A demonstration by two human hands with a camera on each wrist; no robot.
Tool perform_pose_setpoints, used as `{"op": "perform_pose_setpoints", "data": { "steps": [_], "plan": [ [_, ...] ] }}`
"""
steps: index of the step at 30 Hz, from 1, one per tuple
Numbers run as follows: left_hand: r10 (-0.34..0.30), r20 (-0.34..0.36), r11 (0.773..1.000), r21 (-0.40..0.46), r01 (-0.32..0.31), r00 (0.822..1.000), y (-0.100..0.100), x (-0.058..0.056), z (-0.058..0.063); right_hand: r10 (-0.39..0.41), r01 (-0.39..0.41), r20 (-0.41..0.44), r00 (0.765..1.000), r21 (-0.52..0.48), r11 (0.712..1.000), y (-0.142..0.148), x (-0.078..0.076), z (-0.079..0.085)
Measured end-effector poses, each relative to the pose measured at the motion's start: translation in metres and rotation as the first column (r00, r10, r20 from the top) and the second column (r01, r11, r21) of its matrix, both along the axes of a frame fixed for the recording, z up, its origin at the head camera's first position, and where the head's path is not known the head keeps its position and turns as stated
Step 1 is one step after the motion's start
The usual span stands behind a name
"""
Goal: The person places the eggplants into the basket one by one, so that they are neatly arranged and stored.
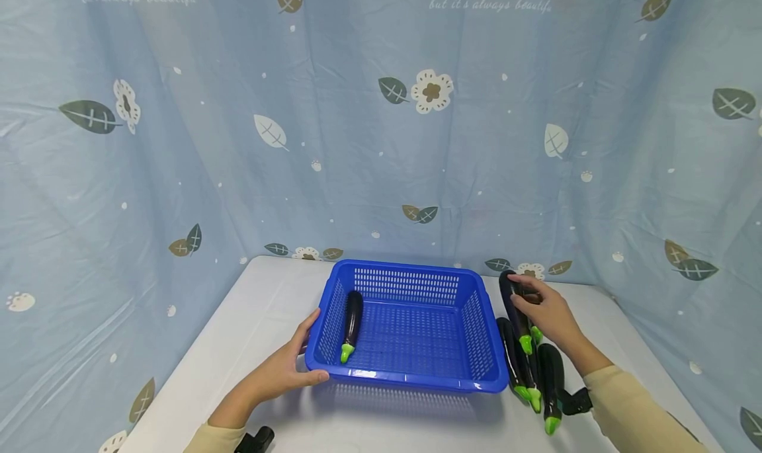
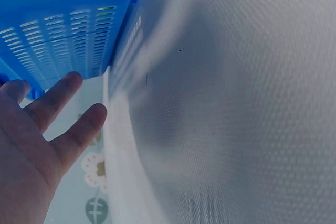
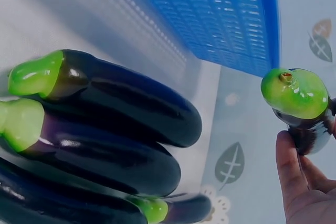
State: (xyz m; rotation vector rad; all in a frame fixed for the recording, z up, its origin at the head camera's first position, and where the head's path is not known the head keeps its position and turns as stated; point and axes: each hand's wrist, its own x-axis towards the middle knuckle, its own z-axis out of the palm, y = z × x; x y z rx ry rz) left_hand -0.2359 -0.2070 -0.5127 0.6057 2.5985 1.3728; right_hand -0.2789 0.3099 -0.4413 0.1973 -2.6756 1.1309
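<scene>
Eggplant (image 1: 519, 319), dark, green-capped, one: in the right hand, just beyond the right wall of the basket (image 1: 411, 378), cap end toward the person. Contact with the eggplants beneath: cannot be told.

Right hand (image 1: 553, 313): narrow, thumb and fingers pinching the dark body. Left hand (image 1: 280, 372): wide, at the basket's near left corner, thumb along the front, fingers by the left wall.

Handling: glossy skin likely slips; a firm pinch near the middle of the body should keep the cap from swinging. Light steadying by the left hand should keep the basket from sliding.

Loose eggplants (image 3: 121, 98), four: grouped on the counter (image 1: 268, 321), the leftmost just beside the basket; a low sweep could roll them. Black wrist device (image 1: 575, 402): just beside the nearest one; an upward path seems safer.

Edges: right rim stands between the held piece and the basket's inside, so the cap needs height over it. Patterned curtain (image 1: 357, 175) hangs behind the counter's far edge, leaving little room that way. Second eggplant (image 1: 354, 321): by the left wall inside; widest room lies to its right.
</scene>
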Motion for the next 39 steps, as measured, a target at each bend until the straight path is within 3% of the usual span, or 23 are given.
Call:
{"op": "perform_pose_setpoints", "data": {
  "steps": [39],
  "plan": [
    [0.001, 0.004, 1.000, 0.007, -0.001, 1.000, -0.001, 0.000, 0.002, 0.010, -0.009, 0.026, 1.000, -0.033, 0.999, -0.023, -0.014, 0.006]
  ]
}}
